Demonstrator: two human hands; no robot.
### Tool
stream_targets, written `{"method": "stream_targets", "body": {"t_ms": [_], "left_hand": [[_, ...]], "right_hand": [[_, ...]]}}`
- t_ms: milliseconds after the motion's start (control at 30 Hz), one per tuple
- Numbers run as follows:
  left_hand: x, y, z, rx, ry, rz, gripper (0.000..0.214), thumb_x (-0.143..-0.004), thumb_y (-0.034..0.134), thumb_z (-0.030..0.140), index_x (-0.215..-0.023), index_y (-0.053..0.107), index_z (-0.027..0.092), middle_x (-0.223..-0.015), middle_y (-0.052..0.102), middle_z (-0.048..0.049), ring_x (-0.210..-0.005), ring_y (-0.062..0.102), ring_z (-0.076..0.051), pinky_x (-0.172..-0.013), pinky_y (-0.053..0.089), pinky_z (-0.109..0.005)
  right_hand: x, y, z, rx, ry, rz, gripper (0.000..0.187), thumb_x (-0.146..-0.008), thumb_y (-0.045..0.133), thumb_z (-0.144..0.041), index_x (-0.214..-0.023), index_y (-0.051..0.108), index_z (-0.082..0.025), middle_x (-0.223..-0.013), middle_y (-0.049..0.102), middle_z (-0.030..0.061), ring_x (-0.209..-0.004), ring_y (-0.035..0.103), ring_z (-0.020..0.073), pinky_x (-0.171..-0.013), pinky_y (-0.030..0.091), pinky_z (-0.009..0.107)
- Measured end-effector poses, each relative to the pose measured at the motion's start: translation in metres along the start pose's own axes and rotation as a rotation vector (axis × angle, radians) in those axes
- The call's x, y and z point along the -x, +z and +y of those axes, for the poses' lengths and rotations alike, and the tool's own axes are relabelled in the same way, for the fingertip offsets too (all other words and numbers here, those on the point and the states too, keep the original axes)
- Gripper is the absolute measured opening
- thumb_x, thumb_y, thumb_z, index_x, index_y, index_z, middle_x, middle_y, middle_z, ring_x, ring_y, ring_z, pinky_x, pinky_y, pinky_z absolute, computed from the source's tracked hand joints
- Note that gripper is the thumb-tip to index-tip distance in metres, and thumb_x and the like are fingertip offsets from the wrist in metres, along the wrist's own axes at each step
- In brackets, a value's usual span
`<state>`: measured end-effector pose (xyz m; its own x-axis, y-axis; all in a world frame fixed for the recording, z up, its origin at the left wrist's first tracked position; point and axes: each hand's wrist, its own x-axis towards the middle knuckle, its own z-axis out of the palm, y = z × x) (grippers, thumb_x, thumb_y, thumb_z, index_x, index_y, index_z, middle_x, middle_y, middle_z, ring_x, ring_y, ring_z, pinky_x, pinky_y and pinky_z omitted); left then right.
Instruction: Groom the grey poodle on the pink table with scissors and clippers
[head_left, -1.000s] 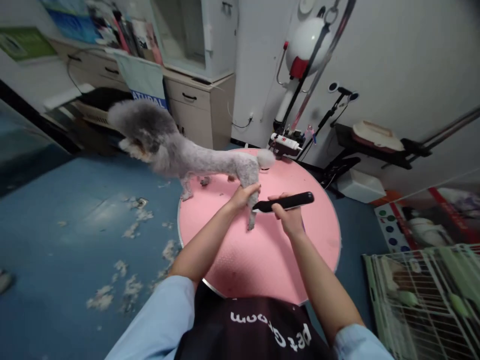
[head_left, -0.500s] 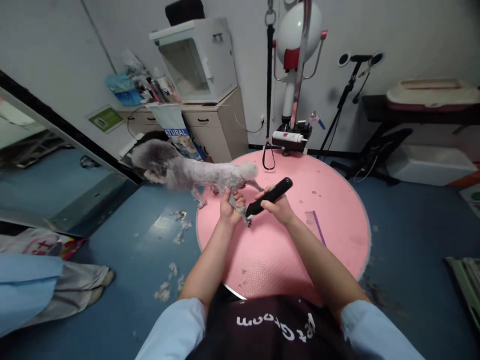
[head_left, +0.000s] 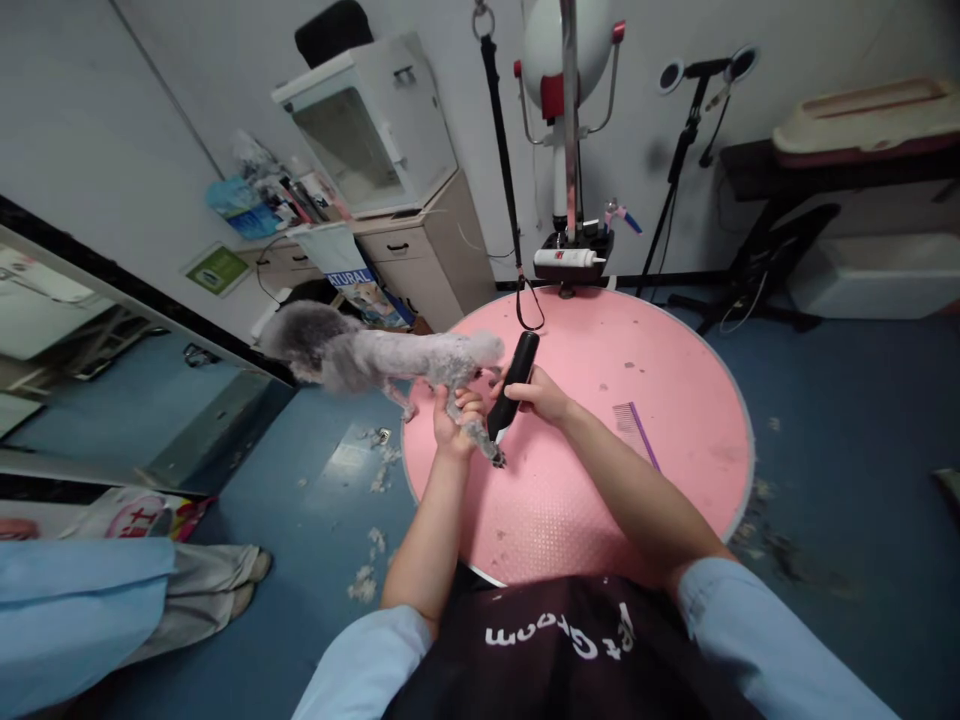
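A grey dog point(head_left: 409, 355) with a closely clipped back and a fluffy head stands on the pink round table point(head_left: 577, 520), its head out past the left edge. My left hand point(head_left: 456, 425) is closed round one of its hind legs, and the paw point(head_left: 495, 456) sticks out below. Black hair clippers point(head_left: 514, 385) are gripped in my right hand point(head_left: 541, 393), held steeply with the blade end down beside that lower leg. Whether the blade touches the fur I cannot tell. A purple comb point(head_left: 643, 435) lies on the table right of my right forearm.
A black strap loop point(head_left: 530, 308) hangs over the table's far side. Behind it stand a white bottle point(head_left: 568, 258) and a dryer point(head_left: 562, 70). Hair clumps point(head_left: 364, 583) litter the floor. Another person's legs point(head_left: 206, 590) are at the left.
The clippers have swung from a slant to a steeper angle and shifted left along the leg. My left hand keeps its hold on the leg. The view has turned slightly.
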<state>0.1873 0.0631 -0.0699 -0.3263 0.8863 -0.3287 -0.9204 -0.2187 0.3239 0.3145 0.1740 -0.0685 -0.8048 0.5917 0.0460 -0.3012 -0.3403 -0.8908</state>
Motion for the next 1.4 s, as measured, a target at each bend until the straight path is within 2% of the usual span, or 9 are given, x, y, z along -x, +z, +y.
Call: {"method": "stream_targets", "body": {"t_ms": [133,333,433,533,633,800,1067,1267,1400], "left_hand": [[0.005,0.002,0.0,-0.055,0.034,-0.01,0.045,-0.097,0.034,0.05,-0.07,0.048,0.017,-0.058,0.035,0.0025,-0.047,0.03,-0.006,-0.035,0.027,-0.009],[0.006,-0.001,0.005,-0.081,0.082,-0.065,0.046,-0.096,0.036,0.053,-0.071,0.048,0.017,-0.059,0.035,0.0033,-0.047,0.029,-0.006,-0.037,0.028,-0.01],[0.006,0.0,0.005,-0.063,0.109,-0.084,0.045,-0.095,0.039,0.054,-0.071,0.048,0.017,-0.058,0.035,0.0039,-0.046,0.028,-0.005,-0.037,0.028,-0.009],[0.007,0.004,0.002,-0.024,0.126,-0.06,0.047,-0.095,0.038,0.055,-0.07,0.047,0.016,-0.057,0.036,0.0043,-0.044,0.027,-0.004,-0.036,0.027,-0.008],[0.008,0.009,0.0,-0.029,0.15,-0.029,0.05,-0.095,0.035,0.057,-0.068,0.046,0.017,-0.056,0.035,0.0049,-0.043,0.024,-0.004,-0.035,0.026,-0.008],[0.008,0.011,-0.002,-0.246,0.216,0.025,0.05,-0.093,0.036,0.059,-0.065,0.045,0.018,-0.057,0.03,0.0047,-0.045,0.019,-0.007,-0.034,0.023,-0.011],[0.007,0.008,-0.002,-0.269,0.229,-0.013,0.051,-0.094,0.035,0.059,-0.065,0.046,0.018,-0.058,0.029,0.0039,-0.046,0.02,-0.006,-0.036,0.024,-0.011],[0.005,0.004,-0.001,-0.094,0.148,-0.04,0.054,-0.096,0.025,0.058,-0.069,0.047,0.017,-0.058,0.034,0.003,-0.046,0.027,-0.006,-0.036,0.027,-0.009],[0.004,0.002,0.0,-0.129,0.158,-0.012,0.054,-0.096,0.026,0.057,-0.067,0.048,0.017,-0.057,0.035,0.0021,-0.046,0.028,-0.007,-0.035,0.027,-0.011]], "right_hand": [[0.0,0.002,0.005,-0.109,0.023,0.11,0.023,-0.056,0.067,-0.024,-0.073,0.054,-0.017,-0.064,0.071,0.0016,-0.033,0.037,0.0036,-0.028,0.02,0.015],[0.011,0.003,0.024,-0.244,0.108,0.103,0.027,-0.055,0.069,-0.025,-0.076,0.054,-0.018,-0.064,0.072,0.0019,-0.029,0.032,0.0022,-0.026,0.018,0.015],[0.015,0.0,0.035,-0.379,0.117,0.22,0.025,-0.056,0.069,-0.03,-0.074,0.055,-0.018,-0.06,0.07,0.0003,-0.028,0.028,0.0012,-0.027,0.017,0.015],[0.019,-0.001,0.044,-0.465,0.128,0.349,0.022,-0.058,0.068,-0.034,-0.065,0.055,-0.016,-0.048,0.061,-0.0025,-0.029,0.026,0.0006,-0.027,0.017,0.014],[0.028,0.002,0.048,-0.466,0.136,0.343,0.023,-0.057,0.069,-0.034,-0.066,0.056,-0.017,-0.048,0.061,-0.0026,-0.029,0.025,0.0012,-0.028,0.018,0.015],[0.038,0.005,0.043,-0.437,0.068,0.403,0.025,-0.057,0.069,-0.037,-0.067,0.055,-0.019,-0.053,0.064,-0.0021,-0.03,0.025,0.0018,-0.029,0.019,0.017],[0.051,0.013,0.033,-0.182,-0.111,0.433,0.019,-0.064,0.067,-0.034,-0.069,0.06,-0.018,-0.05,0.057,-0.004,-0.033,0.031,0.0043,-0.032,0.02,0.018],[0.062,0.02,0.007,0.236,-0.226,0.273,0.007,-0.064,0.068,-0.023,-0.065,0.065,-0.017,-0.066,0.065,0.0017,-0.06,0.058,0.0135,-0.056,0.048,0.025],[0.062,0.034,-0.005,0.308,-0.328,0.418,0.007,-0.069,0.065,-0.025,-0.071,0.065,-0.019,-0.074,0.067,0.0031,-0.072,0.063,0.017,-0.07,0.052,0.029]]}}
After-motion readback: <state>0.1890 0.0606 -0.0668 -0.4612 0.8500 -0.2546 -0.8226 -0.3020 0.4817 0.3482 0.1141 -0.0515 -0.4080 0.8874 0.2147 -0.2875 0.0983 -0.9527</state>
